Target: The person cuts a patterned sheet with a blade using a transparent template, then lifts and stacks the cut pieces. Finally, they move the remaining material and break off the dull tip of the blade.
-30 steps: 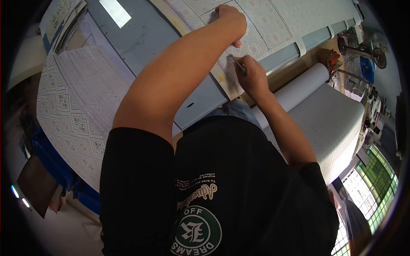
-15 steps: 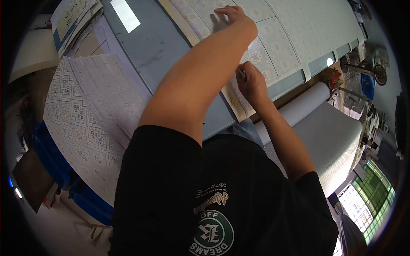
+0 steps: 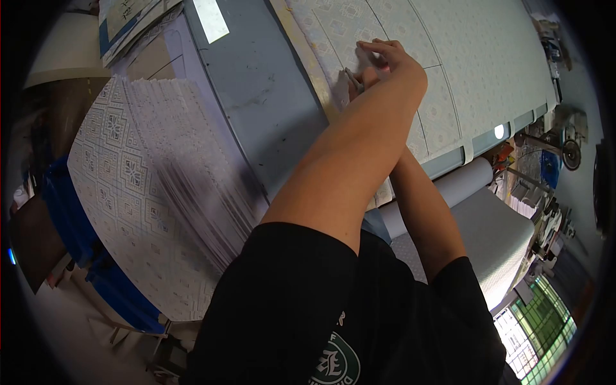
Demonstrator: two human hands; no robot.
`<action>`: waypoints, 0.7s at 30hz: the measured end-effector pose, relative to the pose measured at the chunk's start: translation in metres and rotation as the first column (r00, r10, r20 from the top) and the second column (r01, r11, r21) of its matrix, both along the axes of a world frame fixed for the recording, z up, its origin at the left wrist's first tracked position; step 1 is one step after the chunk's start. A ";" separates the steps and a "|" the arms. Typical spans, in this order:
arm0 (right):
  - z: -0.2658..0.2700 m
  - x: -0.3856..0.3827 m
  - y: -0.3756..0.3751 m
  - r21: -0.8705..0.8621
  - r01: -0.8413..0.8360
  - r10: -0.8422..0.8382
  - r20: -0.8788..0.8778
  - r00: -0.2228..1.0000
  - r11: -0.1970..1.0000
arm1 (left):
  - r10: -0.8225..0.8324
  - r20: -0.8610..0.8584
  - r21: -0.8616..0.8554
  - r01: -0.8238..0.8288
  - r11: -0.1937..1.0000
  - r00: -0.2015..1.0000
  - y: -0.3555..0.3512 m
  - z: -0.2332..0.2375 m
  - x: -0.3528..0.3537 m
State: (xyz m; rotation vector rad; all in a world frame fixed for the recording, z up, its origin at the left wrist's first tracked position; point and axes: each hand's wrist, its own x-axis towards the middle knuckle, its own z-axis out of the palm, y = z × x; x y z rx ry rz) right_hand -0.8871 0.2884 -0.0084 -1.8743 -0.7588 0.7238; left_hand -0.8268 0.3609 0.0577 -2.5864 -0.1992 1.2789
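Patterned pale fabric (image 3: 475, 77) with dark straight lines across it lies spread over the grey worktop (image 3: 263, 90). My left hand (image 3: 393, 56) is open, fingers stretched out and low over the fabric. Under my left forearm, my right hand (image 3: 367, 79) shows only in part, close to the fabric's near edge beside the yellowish strip (image 3: 301, 45). Its fingers are closed on a thin grey pen-like tool (image 3: 352, 78), whose tip points up and left. The rest of that hand is hidden behind the left forearm.
A thick stack of patterned fabric pieces (image 3: 128, 167) stands at the left, above blue plastic (image 3: 64, 199). Papers (image 3: 131, 25) lie at the upper left. White clips (image 3: 468, 151) hold the worktop's right edge, with grey rolls of material (image 3: 494, 224) below.
My right hand has moved forward and left beneath the left forearm, onto the fabric by its edge. My left hand has shifted right and nearer. The view has turned slightly.
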 end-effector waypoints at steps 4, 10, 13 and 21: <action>-0.007 0.009 0.068 -0.030 -0.064 0.067 0.702 0.709 0.997 | -0.028 -0.026 0.060 0.030 0.998 0.999 -0.003 -0.001 0.003; -0.031 0.030 0.150 0.133 -0.026 -0.063 0.619 0.783 0.991 | 0.055 -0.067 0.106 -0.048 0.993 0.996 -0.007 -0.042 0.028; -0.036 0.033 0.161 0.129 0.007 -0.086 0.621 0.779 0.992 | 0.053 -0.087 0.194 -0.035 0.980 0.995 -0.013 -0.062 0.038; -0.031 0.023 0.118 0.223 -0.065 -0.059 0.506 0.861 0.973 | -0.028 -0.062 0.161 0.038 0.986 0.998 -0.001 -0.026 0.018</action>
